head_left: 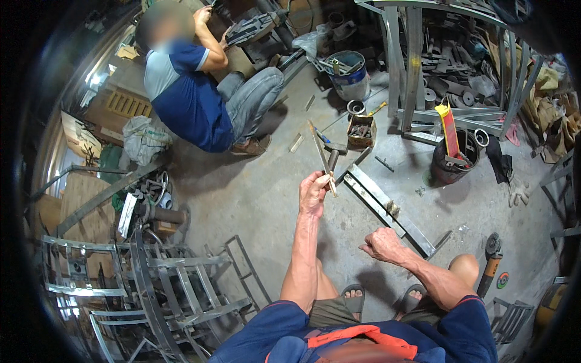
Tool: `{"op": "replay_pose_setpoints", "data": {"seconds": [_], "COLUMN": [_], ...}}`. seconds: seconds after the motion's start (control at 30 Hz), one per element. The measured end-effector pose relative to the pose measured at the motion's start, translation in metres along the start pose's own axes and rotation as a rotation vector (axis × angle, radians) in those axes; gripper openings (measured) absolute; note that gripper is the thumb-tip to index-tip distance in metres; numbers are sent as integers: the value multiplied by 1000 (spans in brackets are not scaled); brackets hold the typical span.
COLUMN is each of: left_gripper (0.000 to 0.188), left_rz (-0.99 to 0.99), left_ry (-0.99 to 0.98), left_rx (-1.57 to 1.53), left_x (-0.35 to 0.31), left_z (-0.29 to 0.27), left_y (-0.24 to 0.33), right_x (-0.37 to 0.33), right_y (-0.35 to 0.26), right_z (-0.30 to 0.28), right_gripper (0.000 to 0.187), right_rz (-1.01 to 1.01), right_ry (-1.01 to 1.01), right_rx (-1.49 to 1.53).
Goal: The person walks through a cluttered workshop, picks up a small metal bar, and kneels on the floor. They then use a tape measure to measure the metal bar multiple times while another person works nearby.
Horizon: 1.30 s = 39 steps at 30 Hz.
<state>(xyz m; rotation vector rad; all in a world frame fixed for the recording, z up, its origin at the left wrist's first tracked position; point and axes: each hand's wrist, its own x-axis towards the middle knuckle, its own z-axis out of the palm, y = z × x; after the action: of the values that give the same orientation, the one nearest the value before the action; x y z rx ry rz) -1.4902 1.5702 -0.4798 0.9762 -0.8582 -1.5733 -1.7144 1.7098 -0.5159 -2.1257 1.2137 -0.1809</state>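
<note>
Left fingers (pixel 315 183) pinch a thin strip (pixel 320 149) (metal, perhaps); right fingers (pixel 377 244) curl closed.

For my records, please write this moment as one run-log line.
Left hand: holds thin strip; right hand: curled, palm hidden; metal bars: on floor

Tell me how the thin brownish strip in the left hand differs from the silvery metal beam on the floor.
Pose: the thin brownish strip is held in the left hand, while the silvery metal beam lies on the grey floor. Thickness: the strip is slim, the beam far thicker. Colour: the strip is dull, the beam silvery. Both are long and straight.
</note>
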Motion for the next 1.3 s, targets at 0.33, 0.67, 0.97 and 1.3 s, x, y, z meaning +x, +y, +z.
{"op": "replay_pose_setpoints", "data": {"seconds": [0.33,0.67,0.97,1.3], "left_gripper": [32,29,34,42], "left_rz": [8,22,21,-28], "left_ry": [4,5,-6,-160], "left_rx": [33,-6,-14,-290], "left_x": [1,0,1,-2], "left_z": [4,6,6,4], "left_y": [1,2,6,1], "right_x": [-2,-4,-7,-12], "right_y": [16,24,27,29], "right_z": [8,12,16,23], "right_gripper": [27,28,25,23], "right_rz": [-65,-8,-21,-32], "right_ry": [32,-38,-42,-24], "right_rx": [7,-17,-39,-62]}}
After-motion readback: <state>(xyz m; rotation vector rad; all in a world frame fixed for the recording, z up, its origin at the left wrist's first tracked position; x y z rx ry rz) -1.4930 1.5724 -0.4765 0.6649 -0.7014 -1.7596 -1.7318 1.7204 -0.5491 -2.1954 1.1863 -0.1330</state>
